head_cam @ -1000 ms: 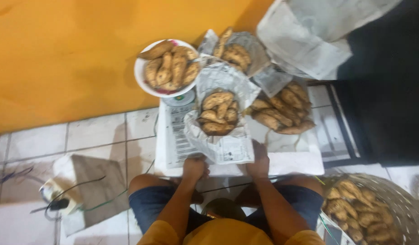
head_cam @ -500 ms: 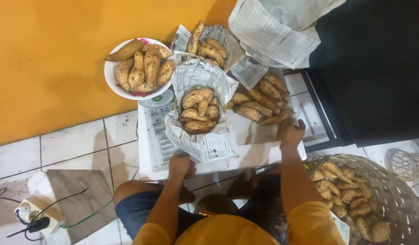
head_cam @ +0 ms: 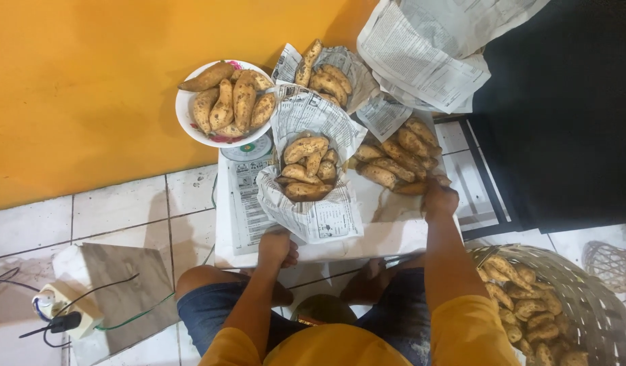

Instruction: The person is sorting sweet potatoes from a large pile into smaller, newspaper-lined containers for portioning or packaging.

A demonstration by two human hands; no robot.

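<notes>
Newsprint bundle [head_cam: 313, 196] near left hand [head_cam: 277, 247], seemingly clenched; right hand [head_cam: 439, 201] grasping sweet potato [head_cam: 413, 188].

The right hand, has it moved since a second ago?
Yes. The right hand has gone from the table's near edge forward and to the right, up to the pile of sweet potatoes.

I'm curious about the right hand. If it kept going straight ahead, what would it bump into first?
Probably the loose pile of sweet potatoes on the low table. The right hand already sits at the pile's near edge, pointing into it.
</notes>
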